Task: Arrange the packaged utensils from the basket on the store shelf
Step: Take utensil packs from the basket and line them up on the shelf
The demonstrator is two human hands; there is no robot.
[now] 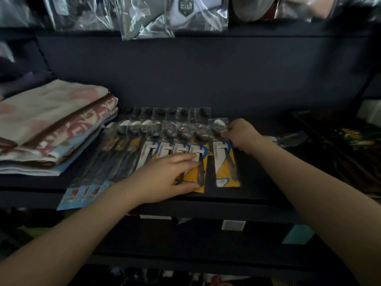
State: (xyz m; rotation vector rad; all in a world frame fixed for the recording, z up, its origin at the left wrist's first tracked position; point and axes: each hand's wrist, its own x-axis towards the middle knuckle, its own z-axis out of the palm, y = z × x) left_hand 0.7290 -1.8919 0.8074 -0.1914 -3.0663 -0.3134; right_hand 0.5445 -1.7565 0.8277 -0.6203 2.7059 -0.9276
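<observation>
A row of packaged spoons [165,141] lies side by side on the dark shelf [257,182], some on yellow cards, some on blue cards at the left. My left hand [165,176] rests with straight fingers on the yellow-carded packs near the row's right end. A little apart on the right lies one more yellow spoon pack [223,162]. My right hand [240,134] pinches its upper right edge beside the spoon bowl. No basket is in view.
Folded towels [49,124] are stacked at the shelf's left. Another packaged utensil [292,139] and dark packs [340,145] lie at the right. Clear bags [148,15] hang from the shelf above. Price tags [233,225] sit on the shelf's front edge.
</observation>
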